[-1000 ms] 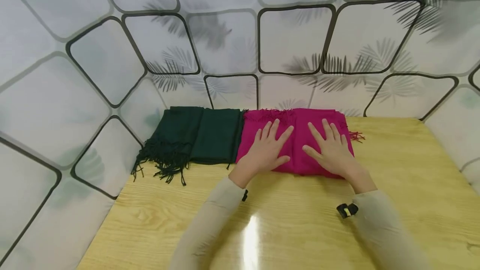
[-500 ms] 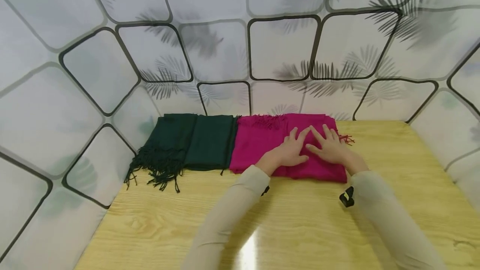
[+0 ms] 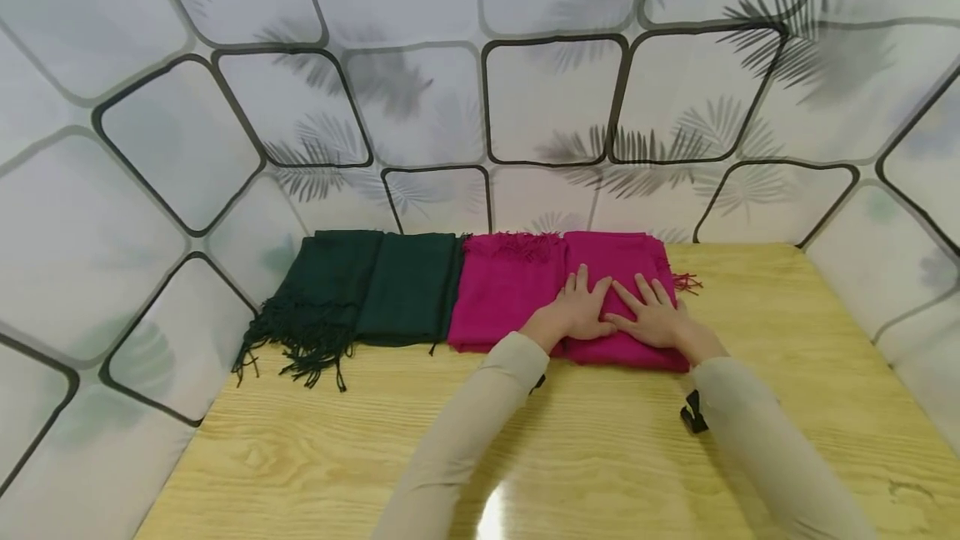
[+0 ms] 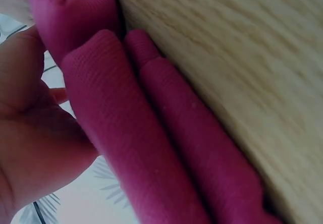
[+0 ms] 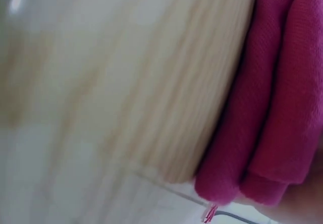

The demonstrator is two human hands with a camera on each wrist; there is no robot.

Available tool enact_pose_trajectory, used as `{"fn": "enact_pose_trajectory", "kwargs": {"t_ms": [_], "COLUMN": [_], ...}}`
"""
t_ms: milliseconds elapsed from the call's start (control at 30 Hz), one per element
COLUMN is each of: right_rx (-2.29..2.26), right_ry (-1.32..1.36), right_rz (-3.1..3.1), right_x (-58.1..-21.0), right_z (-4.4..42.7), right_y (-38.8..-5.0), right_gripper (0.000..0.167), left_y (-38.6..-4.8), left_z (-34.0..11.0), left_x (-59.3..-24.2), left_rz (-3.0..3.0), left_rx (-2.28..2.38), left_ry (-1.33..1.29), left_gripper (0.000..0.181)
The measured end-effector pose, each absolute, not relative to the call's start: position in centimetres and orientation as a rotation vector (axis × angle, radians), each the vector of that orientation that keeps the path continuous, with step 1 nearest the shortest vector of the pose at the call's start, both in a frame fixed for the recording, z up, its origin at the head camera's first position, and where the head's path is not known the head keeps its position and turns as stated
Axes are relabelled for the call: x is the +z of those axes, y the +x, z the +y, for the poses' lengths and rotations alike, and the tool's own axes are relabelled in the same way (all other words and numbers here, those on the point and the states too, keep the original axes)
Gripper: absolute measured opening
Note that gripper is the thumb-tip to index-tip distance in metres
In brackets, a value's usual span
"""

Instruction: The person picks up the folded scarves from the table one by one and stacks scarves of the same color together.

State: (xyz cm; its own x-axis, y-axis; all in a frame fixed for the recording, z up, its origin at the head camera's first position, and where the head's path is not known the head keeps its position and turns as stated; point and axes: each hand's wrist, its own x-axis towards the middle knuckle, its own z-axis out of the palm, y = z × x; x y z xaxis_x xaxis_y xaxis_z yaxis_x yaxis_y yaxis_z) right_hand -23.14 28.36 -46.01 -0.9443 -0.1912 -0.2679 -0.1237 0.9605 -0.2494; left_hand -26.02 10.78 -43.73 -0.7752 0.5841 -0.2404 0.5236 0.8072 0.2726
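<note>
Two folded fringed pieces of cloth, which look like scarves, lie side by side on the wooden table. The magenta scarf (image 3: 504, 298) is under both hands. My left hand (image 3: 580, 311) rests on its right half, near the middle fold, with fingers spread. Beside it my right hand (image 3: 652, 319) lies flat on the same half, the two thumbs close together. In the left wrist view the rolled front folds of the magenta scarf (image 4: 126, 128) show with the hand along them. The right wrist view shows the stacked folded edge of the magenta scarf (image 5: 247, 103), the hand mostly hidden.
To the left, the dark green scarf (image 3: 408, 290) touches the magenta one, its fringe (image 3: 303, 336) hanging loose toward the front left. The wooden table (image 3: 315, 457) extends in front and to the right. A patterned curtain-like backdrop (image 3: 555, 98) rises behind and at both sides.
My left hand has moved right from the magenta scarf's left half to its right half, close beside my right hand. The head view has shifted slightly.
</note>
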Motion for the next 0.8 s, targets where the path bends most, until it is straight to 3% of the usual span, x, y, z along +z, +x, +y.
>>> {"fn": "enact_pose_trajectory", "kwargs": {"t_ms": [400,800], "right_rx": [-0.526,-1.004], "right_ry": [-0.105,0.043], "right_rz": [2.845,2.742], "right_x": [-45.1,-44.3], "right_z": [30.0,31.0], "right_y": [-23.0,-24.5], "right_gripper": [0.093,0.111], "left_y": [-27.2,-28.2], "left_z": [11.7,12.1], "left_x": [-44.1,-44.3], "left_rz": [2.678,2.664], "left_rx": [0.308,0.312], "left_ry": [0.793,0.772], "left_gripper": [0.102,0.1]}}
